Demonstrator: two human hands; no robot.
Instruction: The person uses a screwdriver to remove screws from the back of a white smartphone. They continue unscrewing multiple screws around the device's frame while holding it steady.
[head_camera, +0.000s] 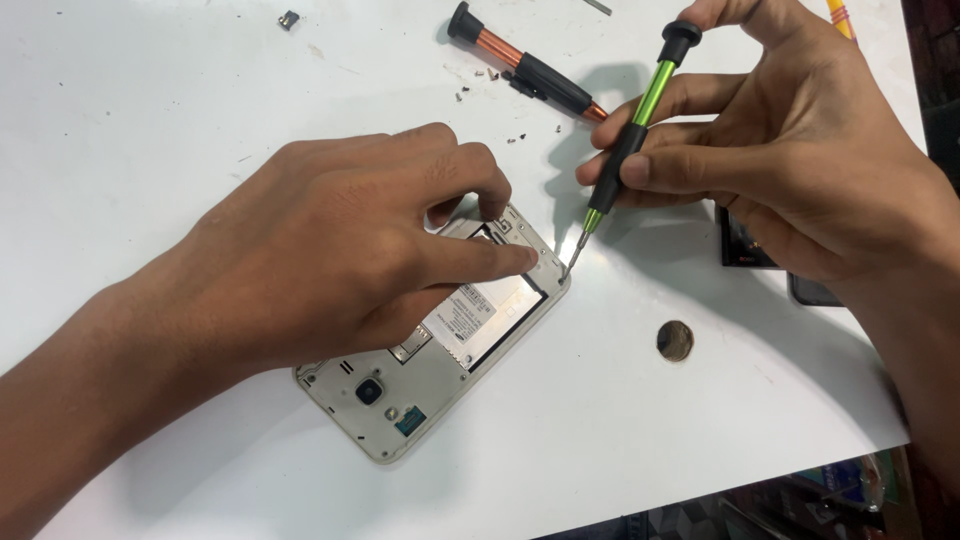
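I observe the left hand (330, 265) lying palm-down across an opened phone (440, 345), fingers curled and pressed onto its frame, the index fingertip resting near the upper right edge. It grips nothing; it pins the phone flat. The phone lies back-side up on the white desk (150, 110), near the middle of the view, its rear cover off, with the camera lens and the labelled battery bay exposed at the end nearer to me.

The right hand (790, 160) pinches a green-and-black screwdriver (630, 140) between thumb and fingers, with one fingertip capping the black top. The tool stands tilted, and its tip touches the phone's frame at the upper right corner, just beside the left index fingertip.

A second screwdriver (525, 65), copper and black, lies on the desk beyond the phone, apart from both hands. Several tiny screws (490, 75) are scattered near it. A round brown disc (675, 340) sits on the desk to the right of the phone. A dark flat object (745, 245) lies partly hidden beneath the right hand; I cannot tell what it is.
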